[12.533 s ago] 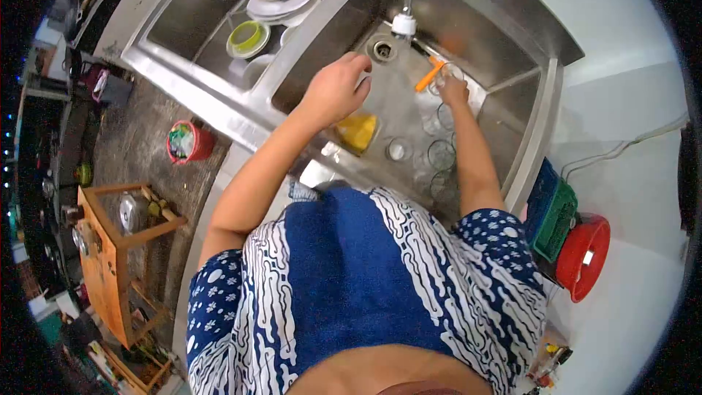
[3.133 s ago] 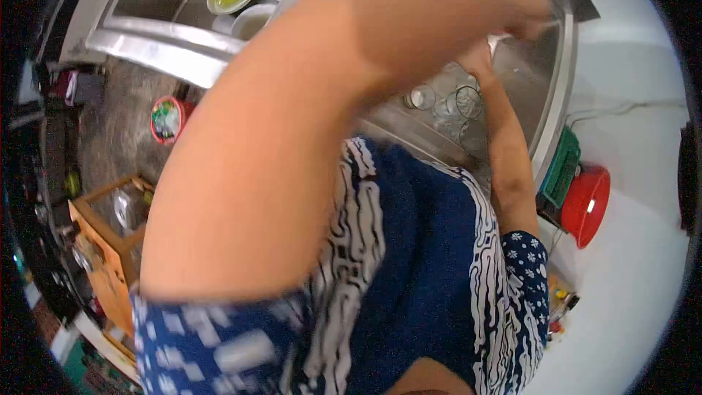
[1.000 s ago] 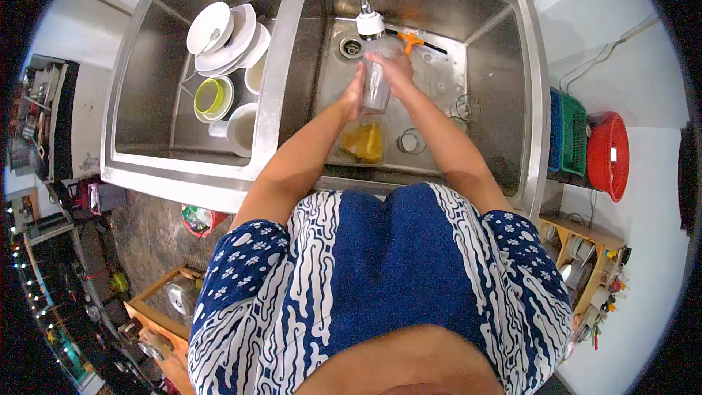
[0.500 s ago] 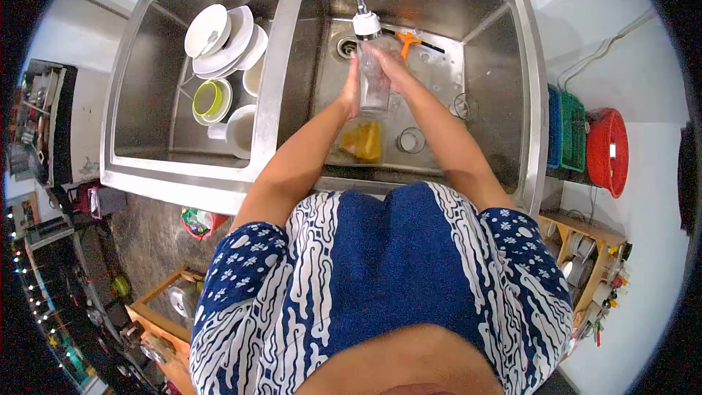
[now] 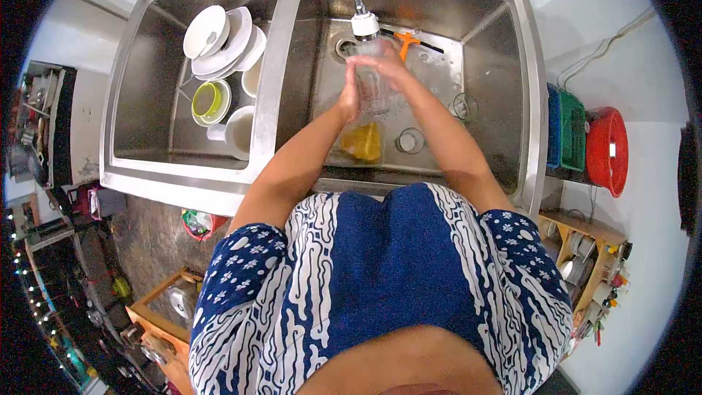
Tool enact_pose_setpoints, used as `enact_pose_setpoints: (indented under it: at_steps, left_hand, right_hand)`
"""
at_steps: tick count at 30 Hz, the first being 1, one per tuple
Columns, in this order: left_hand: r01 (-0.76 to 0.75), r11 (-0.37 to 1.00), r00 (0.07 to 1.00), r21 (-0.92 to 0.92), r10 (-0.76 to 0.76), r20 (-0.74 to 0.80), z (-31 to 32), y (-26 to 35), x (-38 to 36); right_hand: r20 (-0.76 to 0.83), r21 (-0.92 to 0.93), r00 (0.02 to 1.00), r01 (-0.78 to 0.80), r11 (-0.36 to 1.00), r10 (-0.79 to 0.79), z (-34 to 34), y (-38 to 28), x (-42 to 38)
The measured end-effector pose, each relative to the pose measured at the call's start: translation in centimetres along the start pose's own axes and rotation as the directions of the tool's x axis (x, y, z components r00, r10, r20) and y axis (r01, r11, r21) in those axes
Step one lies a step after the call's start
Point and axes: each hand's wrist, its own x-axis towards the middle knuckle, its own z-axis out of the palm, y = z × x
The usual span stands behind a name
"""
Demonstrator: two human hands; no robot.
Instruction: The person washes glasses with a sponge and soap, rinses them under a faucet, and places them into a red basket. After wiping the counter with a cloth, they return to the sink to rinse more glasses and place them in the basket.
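A clear drinking glass (image 5: 374, 92) is between my two hands, under the white faucet head (image 5: 365, 26) in the right basin. My left hand (image 5: 352, 93) presses on the glass's left side. Fingers of my right hand (image 5: 389, 66) reach across its upper part from the right. Water and blur hide the glass's exact outline. Below my hands on the basin floor lie a yellow sponge or cloth (image 5: 363, 142) and a small glass (image 5: 410, 140). Another clear glass (image 5: 463, 106) rests beyond my right forearm. An orange tool with a black bar (image 5: 407, 42) lies behind my right hand.
Stacked white plates and bowls (image 5: 227, 47), a green cup (image 5: 207, 100) and a white mug (image 5: 240, 132) stand in the left basin. A steel divider (image 5: 281, 66) separates the basins. Green (image 5: 572, 132) and red baskets (image 5: 607, 150) hang at the right.
My right hand's fingers have moved left across the upper part of the glass. My left hand stays at its side. The drain opening shows slightly differently beside them.
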Motion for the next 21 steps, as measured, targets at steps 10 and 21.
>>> enact_pose_setpoints:
  at_steps: [10, 21]
  left_hand:
    - [0.274, 0.959, 0.912, -0.075, -0.234, 0.338, -2.4, 0.3, 1.8]
    - [0.090, 0.988, 0.993, -0.124, -0.098, -0.060, -0.4, 0.4, 0.2]
  right_hand:
    - [0.602, 0.539, 0.794, -0.479, 0.693, 0.081, -2.3, 2.7, 0.5]
    - [0.388, 0.257, 0.856, -0.456, 0.852, 0.341, 0.2, 0.1, -0.9]
